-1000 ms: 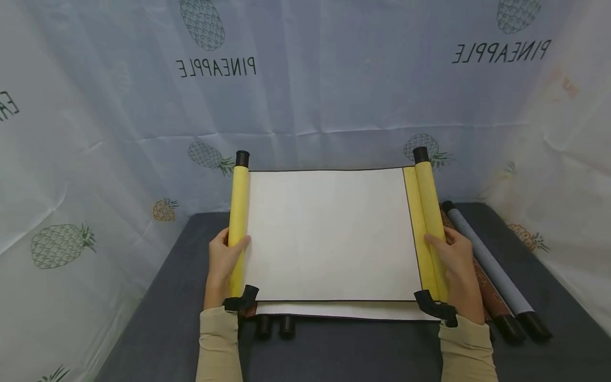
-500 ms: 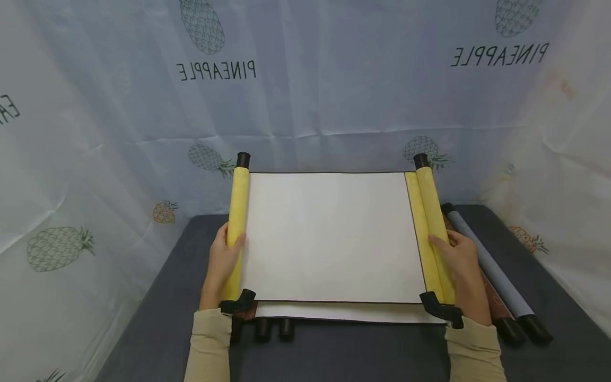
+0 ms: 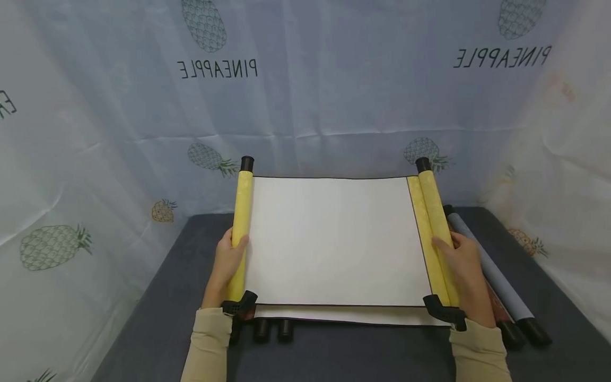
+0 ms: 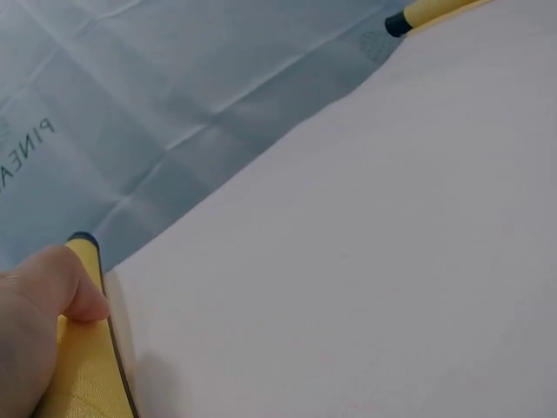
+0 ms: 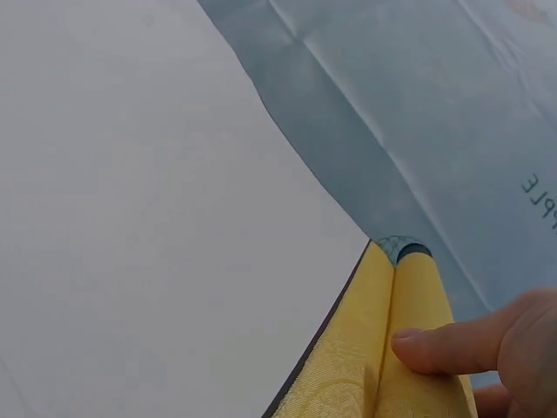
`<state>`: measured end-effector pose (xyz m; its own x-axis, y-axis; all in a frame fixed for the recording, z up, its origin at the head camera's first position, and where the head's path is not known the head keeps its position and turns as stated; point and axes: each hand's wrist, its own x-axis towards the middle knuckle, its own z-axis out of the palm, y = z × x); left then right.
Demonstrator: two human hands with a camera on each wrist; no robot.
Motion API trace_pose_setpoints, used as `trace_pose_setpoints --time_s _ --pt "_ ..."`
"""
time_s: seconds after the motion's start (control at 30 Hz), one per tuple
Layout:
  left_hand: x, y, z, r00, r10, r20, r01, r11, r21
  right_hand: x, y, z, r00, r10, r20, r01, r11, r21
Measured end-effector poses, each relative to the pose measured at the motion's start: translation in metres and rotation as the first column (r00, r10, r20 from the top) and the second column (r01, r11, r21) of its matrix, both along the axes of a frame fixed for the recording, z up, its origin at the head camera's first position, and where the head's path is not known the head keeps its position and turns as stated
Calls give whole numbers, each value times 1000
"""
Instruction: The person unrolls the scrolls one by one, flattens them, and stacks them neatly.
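A hanging scroll (image 3: 334, 239) is held up, partly unrolled, its blank white sheet stretched between two yellow rolled ends with black knobs. The left hand (image 3: 226, 262) grips the left yellow roll (image 3: 243, 207), thumb over its front, as the left wrist view shows too. Around the right yellow roll (image 3: 433, 212) curls the right hand (image 3: 465, 265); in the right wrist view its thumb (image 5: 435, 347) presses on the yellow cloth. A flat yellow band (image 3: 422, 233) lies between that roll and the white sheet. Fingers behind both rolls are mostly hidden.
Below the scroll another white sheet (image 3: 343, 314) shows, with black roller ends (image 3: 261, 331) beside it on the dark table (image 3: 343, 355). A grey roll (image 3: 496, 270) and a reddish-brown roll (image 3: 496, 306) lie at the right. A pineapple-print curtain (image 3: 324, 95) surrounds the table.
The scroll has come slightly lower in the head view. The right hand and its roll have shifted a little to the right, widening the spread. Both hands keep their grip.
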<state>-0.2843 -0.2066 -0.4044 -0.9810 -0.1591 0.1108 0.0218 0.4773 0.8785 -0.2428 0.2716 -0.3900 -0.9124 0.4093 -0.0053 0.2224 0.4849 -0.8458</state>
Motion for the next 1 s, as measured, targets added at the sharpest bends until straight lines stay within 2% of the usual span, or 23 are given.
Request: trace_pose_setpoints --time_s 0.2,0.37,0.67,0.83,1.0 --pt "1 3 0 1000 -22 -4 22 1000 -22 3 7 -2 1000 27 9 -27 999 19" --pt "4 3 2 999 -29 -31 28 998 -51 4 9 -1 1000 18 14 -18 1000 9" --pt "5 0 7 1000 2 -8 -2 1000 -18 3 11 -1 999 33 -3 -33 999 0" --pt "6 -3 5 1000 21 -13 -21 1000 1 2 11 -2 999 44 -9 -44 999 -4" --pt "3 -8 3 1000 9 -28 -9 1000 11 2 11 -3 999 39 -2 -39 999 -3"
